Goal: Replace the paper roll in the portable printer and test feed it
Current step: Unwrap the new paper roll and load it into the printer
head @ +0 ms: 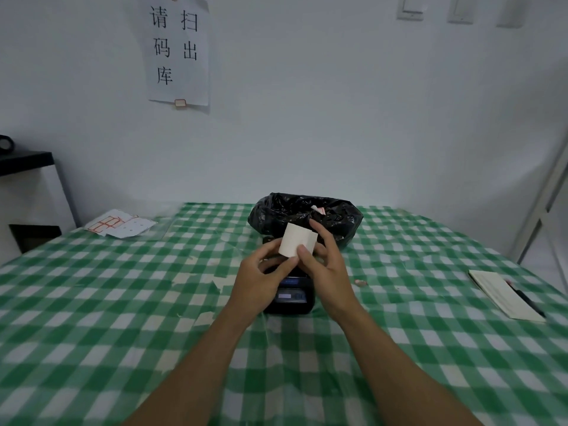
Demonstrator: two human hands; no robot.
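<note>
Above the printer: a white paper roll [297,242] is held up in both hands, clear of the green checked surface [123,302].
Printer: the small black printer [290,298] sits on the surface directly under the hands; its far end is hidden by them, so whether the lid is up cannot be told.
Right hand: the right hand [322,265] is curled round the roll's right side, thumb pressed on the near face, fingers [318,227] wrapped over the back.
Left hand: the left hand [261,278] is closed on the roll's lower left edge, fingertips pinching there.
Arms: both forearms are stretched forward and angled inward, wrists meeting over the printer.
Step in hand: likely the loose end is being found and freed.
Doing it well: the roll should be kept snug so it is not unspooled, and lowered in squarely with the paper tail left leading out toward the slot.
Behind: a black bag [304,219] lies just beyond the hands.
</note>
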